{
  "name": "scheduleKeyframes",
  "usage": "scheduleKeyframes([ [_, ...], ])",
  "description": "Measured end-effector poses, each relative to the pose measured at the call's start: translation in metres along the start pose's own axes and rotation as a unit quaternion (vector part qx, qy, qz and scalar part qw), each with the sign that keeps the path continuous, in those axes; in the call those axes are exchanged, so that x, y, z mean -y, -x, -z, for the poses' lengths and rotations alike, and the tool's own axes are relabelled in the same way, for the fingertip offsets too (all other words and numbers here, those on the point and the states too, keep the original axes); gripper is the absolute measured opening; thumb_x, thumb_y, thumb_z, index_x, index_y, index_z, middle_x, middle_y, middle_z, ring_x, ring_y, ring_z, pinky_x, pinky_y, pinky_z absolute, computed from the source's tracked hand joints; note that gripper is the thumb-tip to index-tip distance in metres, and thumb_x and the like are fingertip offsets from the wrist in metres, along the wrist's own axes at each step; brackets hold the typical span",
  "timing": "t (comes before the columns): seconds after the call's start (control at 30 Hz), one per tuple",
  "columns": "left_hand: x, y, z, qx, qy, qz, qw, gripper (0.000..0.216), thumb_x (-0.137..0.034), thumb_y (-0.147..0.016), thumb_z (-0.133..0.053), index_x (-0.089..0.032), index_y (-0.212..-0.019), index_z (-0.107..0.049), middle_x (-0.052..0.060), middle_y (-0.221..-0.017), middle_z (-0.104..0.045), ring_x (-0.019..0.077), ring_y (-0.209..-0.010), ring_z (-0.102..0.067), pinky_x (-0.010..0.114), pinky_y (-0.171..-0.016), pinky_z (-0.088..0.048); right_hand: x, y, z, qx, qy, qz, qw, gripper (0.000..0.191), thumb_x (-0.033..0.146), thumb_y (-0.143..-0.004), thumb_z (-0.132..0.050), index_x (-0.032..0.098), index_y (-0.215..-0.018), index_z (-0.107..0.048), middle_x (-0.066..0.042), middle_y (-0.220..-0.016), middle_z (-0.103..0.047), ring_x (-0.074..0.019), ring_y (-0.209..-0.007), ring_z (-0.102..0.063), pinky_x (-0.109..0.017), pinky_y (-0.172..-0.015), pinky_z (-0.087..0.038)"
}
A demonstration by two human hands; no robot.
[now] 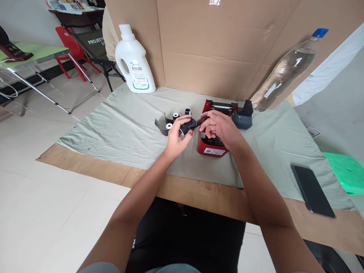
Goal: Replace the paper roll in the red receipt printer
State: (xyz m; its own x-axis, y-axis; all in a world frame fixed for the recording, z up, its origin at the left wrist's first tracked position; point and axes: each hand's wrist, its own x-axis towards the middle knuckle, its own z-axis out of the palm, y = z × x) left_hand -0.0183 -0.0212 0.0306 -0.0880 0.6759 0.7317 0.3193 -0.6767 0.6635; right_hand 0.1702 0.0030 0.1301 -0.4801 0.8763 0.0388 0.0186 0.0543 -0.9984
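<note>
My left hand (178, 137) is closed round a small roll of black ribbon (186, 127), held just above the cloth. A dark strip runs from this roll to my right hand (222, 128), whose thumb and index finger pinch its end. The other right-hand fingers are curled, and the hand covers part of a red printer-like device (202, 146) with a white label on its front. Beyond my left hand lie more small rolls: one with a white core (169, 126), another white-cored roll (176, 115) and an upright dark roll (188, 111). Loose black film (160, 127) curls beside them.
A dark grey device (242, 118) sits right of the red one. At the back stand a white detergent bottle (138, 66) and a tilted water bottle (287, 72) against cardboard (204, 68). A phone (312, 190) lies near the right front edge. A person's sleeve (109, 32) shows behind.
</note>
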Motion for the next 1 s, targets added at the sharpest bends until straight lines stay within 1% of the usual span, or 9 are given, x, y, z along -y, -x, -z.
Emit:
scheduleKeyframes([
  [0.1,0.007,-0.001,-0.001,0.001,0.030,0.026,0.999,0.034,-0.043,-0.102,-0.058,-0.024,-0.130,-0.054,0.013,-0.134,-0.062,0.0276,-0.133,-0.062,0.050,-0.116,-0.050,-0.005,0.000,-0.001,-0.008,0.074,0.067,0.995,0.010,0.030,-0.089,-0.066,0.024,-0.097,-0.067,0.001,-0.081,-0.069,-0.0118,-0.060,-0.051,-0.028,-0.058,-0.040],
  [0.17,0.009,0.001,-0.002,0.021,0.041,0.041,0.998,0.037,-0.047,-0.104,-0.055,-0.026,-0.134,-0.047,0.011,-0.134,-0.060,0.0249,-0.132,-0.061,0.046,-0.115,-0.050,-0.009,-0.001,-0.003,-0.022,0.130,0.097,0.987,0.009,0.030,-0.088,-0.068,0.024,-0.094,-0.069,0.002,-0.079,-0.067,-0.0123,-0.063,-0.050,-0.028,-0.061,-0.041],
  [0.27,0.009,0.004,-0.004,0.044,0.048,0.044,0.997,0.044,-0.052,-0.103,-0.057,-0.029,-0.136,-0.039,0.009,-0.133,-0.055,0.0216,-0.130,-0.059,0.039,-0.108,-0.053,-0.012,-0.003,-0.006,-0.034,0.161,0.108,0.980,0.012,0.035,-0.088,-0.069,0.023,-0.089,-0.068,0.002,-0.074,-0.063,-0.0131,-0.065,-0.050,-0.029,-0.061,-0.040],
  [0.33,0.006,0.006,-0.005,0.054,0.056,0.059,0.995,0.047,-0.053,-0.101,-0.062,-0.029,-0.134,-0.038,0.009,-0.130,-0.053,0.0208,-0.124,-0.060,0.036,-0.101,-0.055,-0.012,-0.003,-0.007,-0.039,0.167,0.116,0.978,0.017,0.035,-0.089,-0.070,0.022,-0.080,-0.062,0.003,-0.069,-0.057,-0.0125,-0.064,-0.047,-0.028,-0.061,-0.037],
  [0.4,0.004,0.007,-0.005,0.063,0.069,0.077,0.993,0.048,-0.054,-0.099,-0.064,-0.029,-0.132,-0.039,0.008,-0.127,-0.053,0.0196,-0.115,-0.062,0.034,-0.094,-0.057,-0.012,-0.003,-0.008,-0.047,0.176,0.132,0.974,0.029,0.034,-0.089,-0.070,0.022,-0.070,-0.052,0.005,-0.064,-0.048,-0.0117,-0.062,-0.042,-0.028,-0.060,-0.035],
  [0.5,0.001,0.005,-0.003,0.093,0.076,0.087,0.989,0.046,-0.054,-0.101,-0.061,-0.027,-0.132,-0.043,0.007,-0.121,-0.057,0.0190,-0.106,-0.064,0.034,-0.089,-0.058,-0.011,-0.001,-0.008,-0.057,0.194,0.153,0.967,0.038,0.033,-0.090,-0.069,0.023,-0.065,-0.043,0.005,-0.063,-0.041,-0.0113,-0.061,-0.036,-0.029,-0.060,-0.032],
  [0.6,-0.001,0.000,0.001,0.122,0.058,0.068,0.989,0.040,-0.050,-0.102,-0.060,-0.025,-0.131,-0.050,0.008,-0.119,-0.059,0.0221,-0.109,-0.064,0.037,-0.093,-0.058,-0.013,-0.001,-0.009,-0.060,0.205,0.156,0.964,0.039,0.034,-0.091,-0.069,0.023,-0.066,-0.041,0.005,-0.064,-0.039,-0.0118,-0.061,-0.035,-0.029,-0.059,-0.031],
  [0.73,-0.002,-0.004,0.004,0.131,0.026,0.032,0.990,0.041,-0.047,-0.102,-0.060,-0.025,-0.136,-0.054,0.010,-0.128,-0.058,0.0258,-0.118,-0.062,0.040,-0.095,-0.058,-0.016,-0.002,-0.010,-0.060,0.208,0.156,0.964,0.042,0.035,-0.090,-0.069,0.023,-0.065,-0.038,0.005,-0.063,-0.035,-0.0120,-0.061,-0.032,-0.030,-0.059,-0.029],
  [1.0,0.003,-0.003,-0.001,0.107,0.036,0.032,0.993,0.037,-0.053,-0.101,-0.061,-0.025,-0.124,-0.061,0.009,-0.121,-0.059,0.0255,-0.115,-0.062,0.042,-0.099,-0.055,-0.018,-0.004,-0.010,-0.074,0.189,0.152,0.967,0.042,0.032,-0.090,-0.069,0.023,-0.065,-0.037,0.004,-0.064,-0.036,-0.0122,-0.062,-0.034,-0.030,-0.060,-0.029],
])
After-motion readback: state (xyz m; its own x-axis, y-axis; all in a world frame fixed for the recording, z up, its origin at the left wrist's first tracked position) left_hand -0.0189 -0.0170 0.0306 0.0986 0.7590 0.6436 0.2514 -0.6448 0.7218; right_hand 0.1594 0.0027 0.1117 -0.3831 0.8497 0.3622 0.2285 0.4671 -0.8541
